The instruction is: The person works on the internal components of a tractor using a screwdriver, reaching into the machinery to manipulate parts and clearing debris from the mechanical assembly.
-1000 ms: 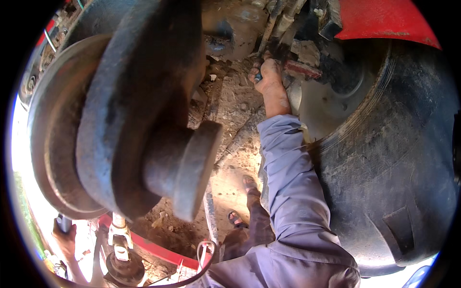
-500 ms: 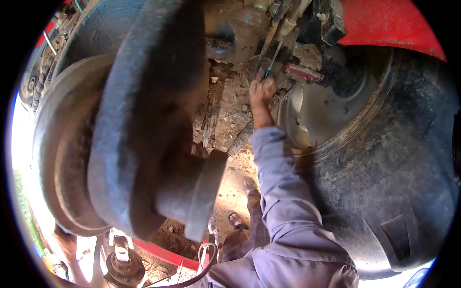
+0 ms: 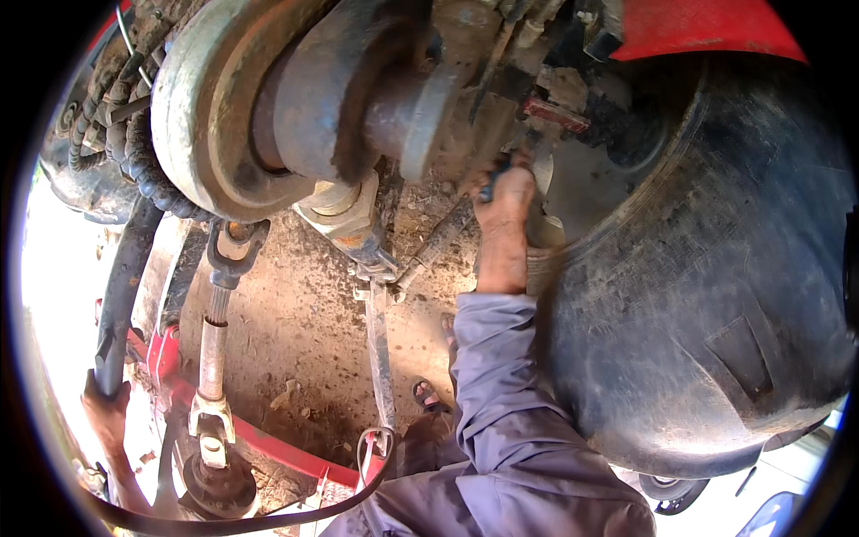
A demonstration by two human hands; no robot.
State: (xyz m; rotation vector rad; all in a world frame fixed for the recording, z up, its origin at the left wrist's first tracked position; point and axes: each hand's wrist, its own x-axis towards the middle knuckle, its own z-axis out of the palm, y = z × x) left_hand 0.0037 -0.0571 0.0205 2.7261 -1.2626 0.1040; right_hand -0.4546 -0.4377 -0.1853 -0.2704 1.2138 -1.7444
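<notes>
Dusty, speckled brown ground spreads across the middle of the frame. At the lower left, the left hand has its fingers wrapped around the lower end of a dark bar. Just right of it, a metal shaft with forked joints runs upward near a curved red bar. Above, in the upper left, sits a large round metal part. At the lower centre, a sandalled foot rests on the ground. In the upper centre, the right hand is curled around a small dark blue object, mostly hidden by the fingers. Beside it, a big black tyre fills the right side, with a red panel above.
</notes>
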